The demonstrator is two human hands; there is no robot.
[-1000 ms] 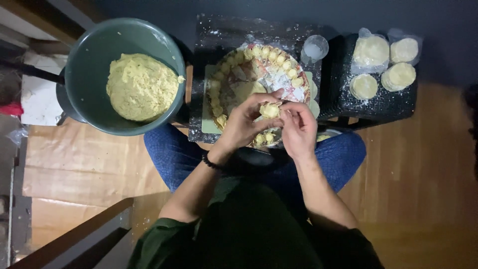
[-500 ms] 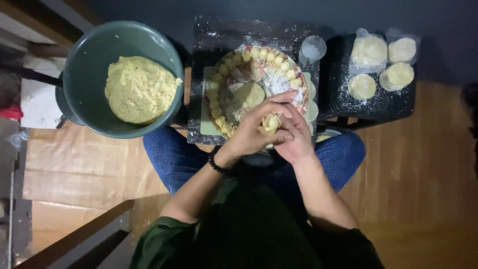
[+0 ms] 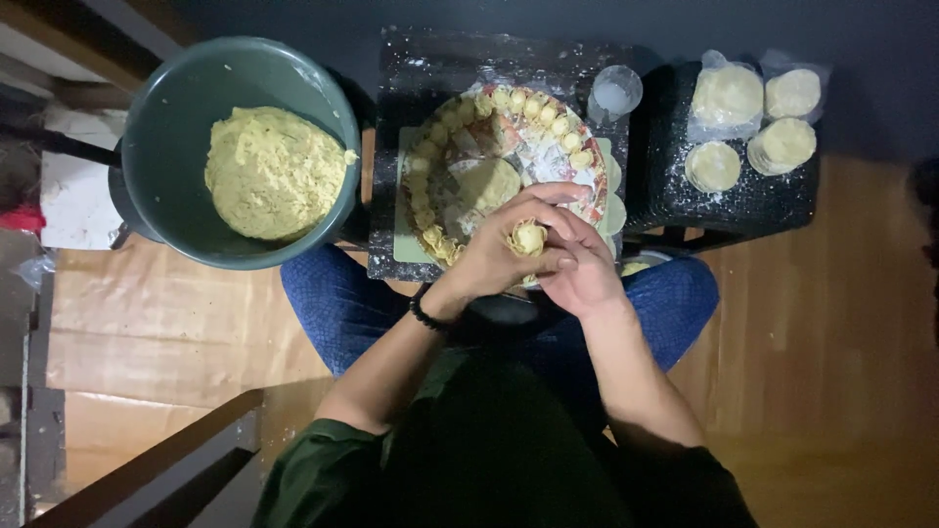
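Note:
My left hand and my right hand are pressed together over my lap, fingers pinched around a small yellow filled dumpling. Just beyond them lies a round floured tray whose rim is lined with several finished dumplings; one flat wrapper rests in its middle. A black bead bracelet sits on my left wrist.
A large green bowl of yellow filling stands at the left. Stacks of round wrappers in plastic lie on a dark stool at the right. A small clear cup stands beside the tray. Wooden floor surrounds me.
Both hands have drawn down from the tray toward my lap and closed tighter around the dumpling, which is now shaped into a small round bundle.

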